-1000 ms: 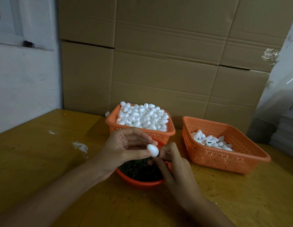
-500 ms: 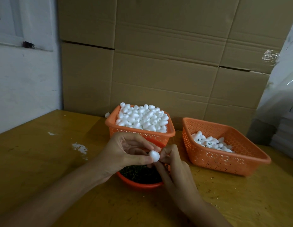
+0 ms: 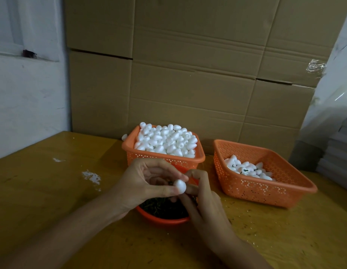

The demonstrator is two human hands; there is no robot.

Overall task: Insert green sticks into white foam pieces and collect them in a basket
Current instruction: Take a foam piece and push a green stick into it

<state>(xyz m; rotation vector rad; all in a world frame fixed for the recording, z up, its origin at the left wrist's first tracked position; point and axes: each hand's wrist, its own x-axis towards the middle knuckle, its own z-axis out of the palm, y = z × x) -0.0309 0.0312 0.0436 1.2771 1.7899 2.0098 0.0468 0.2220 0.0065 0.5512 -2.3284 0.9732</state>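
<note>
Foam piece [image 3: 179,185], lowered slightly since a second ago: pinched by the left hand [image 3: 147,183] above the bowl of green sticks [image 3: 163,221], right hand [image 3: 203,202] curled against it, likely seating a stick I cannot see; collecting basket [image 3: 265,193] waits right on the counter [image 3: 52,200].

We're seeing orange on the back basket [image 3: 161,159] and the right basket [image 3: 252,189], both speckled with tiny pale dots. The foam pieces [image 3: 164,140] are white, same as the foam piece [image 3: 180,185] up front. The sticks [image 3: 163,208] are dark green, bowl [image 3: 161,220] red-orange, table [image 3: 52,191] yellow-brown with white splotches [image 3: 91,177], cardboard [image 3: 188,74] plain tan.
</note>
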